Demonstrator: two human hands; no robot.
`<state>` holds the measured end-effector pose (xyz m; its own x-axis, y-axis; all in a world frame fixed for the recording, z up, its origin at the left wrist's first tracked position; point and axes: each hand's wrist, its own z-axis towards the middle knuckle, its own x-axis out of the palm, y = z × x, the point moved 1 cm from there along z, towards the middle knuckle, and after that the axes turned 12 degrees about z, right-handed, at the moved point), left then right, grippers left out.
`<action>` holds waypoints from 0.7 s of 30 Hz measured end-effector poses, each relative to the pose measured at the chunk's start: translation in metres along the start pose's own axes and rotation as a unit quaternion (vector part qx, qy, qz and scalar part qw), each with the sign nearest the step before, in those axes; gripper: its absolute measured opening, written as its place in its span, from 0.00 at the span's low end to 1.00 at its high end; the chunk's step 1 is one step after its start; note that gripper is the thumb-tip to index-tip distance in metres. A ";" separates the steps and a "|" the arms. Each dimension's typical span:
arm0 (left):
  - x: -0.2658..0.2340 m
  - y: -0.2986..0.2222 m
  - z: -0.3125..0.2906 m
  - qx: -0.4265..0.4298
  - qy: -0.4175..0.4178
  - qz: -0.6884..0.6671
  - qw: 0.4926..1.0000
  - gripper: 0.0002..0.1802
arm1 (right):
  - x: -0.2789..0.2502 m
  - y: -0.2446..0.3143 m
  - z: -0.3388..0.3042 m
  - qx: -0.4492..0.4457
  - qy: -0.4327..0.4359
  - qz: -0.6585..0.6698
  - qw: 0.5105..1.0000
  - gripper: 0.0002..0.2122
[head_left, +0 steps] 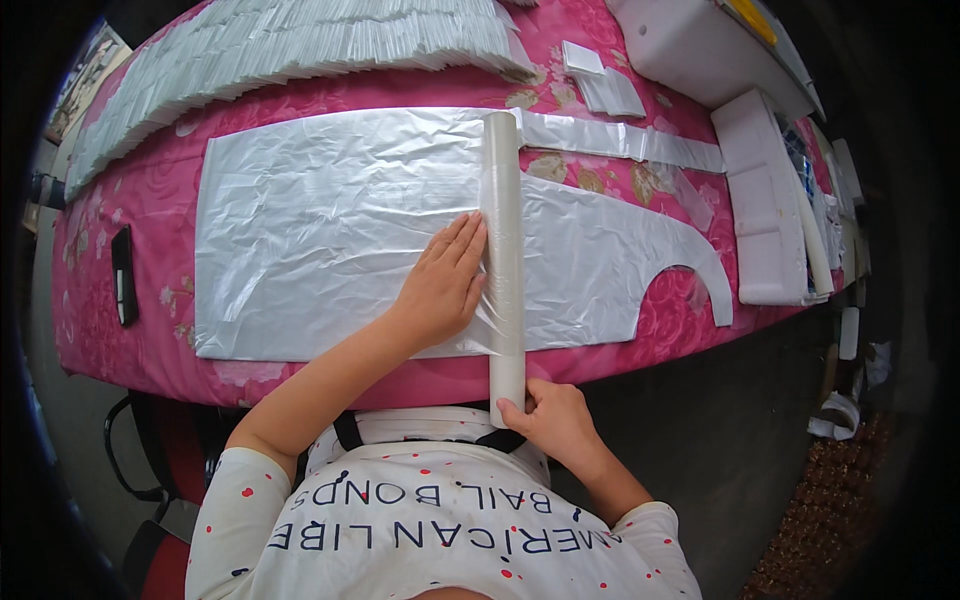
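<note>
A thin, shiny white plastic apron (330, 220) lies spread and wrinkled on the table, its curved cut-out and straps toward the right. Across it, from far to near, rests a long pale roll (503, 230) that looks wrapped in clear film. My left hand (445, 280) lies flat on the plastic with fingers stretched out, its fingertips against the roll's left side. Below the table's near edge, my right hand (550, 415) grips the near end of the roll, thumb on top. The underside of the roll is hidden.
Rows of folded white packets (300, 40) cover the far left, and a few more packets (605, 85) lie at the far side. White foam boxes (765, 200) stand at the right. A black pen-like object (123, 275) rests at left on the pink floral tablecloth (160, 340).
</note>
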<state>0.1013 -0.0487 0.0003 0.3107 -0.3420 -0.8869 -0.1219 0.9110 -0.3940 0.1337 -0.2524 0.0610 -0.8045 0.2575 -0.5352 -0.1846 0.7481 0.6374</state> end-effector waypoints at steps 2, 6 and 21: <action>0.003 -0.001 0.000 0.012 0.006 0.061 0.998 0.30 | -0.002 0.000 0.001 0.011 0.013 0.000 1.000 0.19; 0.005 -0.005 -0.001 0.002 0.020 0.115 0.993 0.31 | -0.015 0.004 0.019 -0.055 0.076 -0.016 0.995 0.22; 0.004 -0.005 0.000 -0.006 0.039 0.138 0.990 0.30 | -0.062 0.070 0.244 -0.083 -0.010 0.573 0.815 0.15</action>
<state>0.1026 -0.0546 -0.0011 0.1910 -0.0982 -0.9767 -0.2039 0.9693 -0.1374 0.3080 -0.0667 0.0033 -0.4935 0.7401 0.4569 0.6068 -0.0834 0.7905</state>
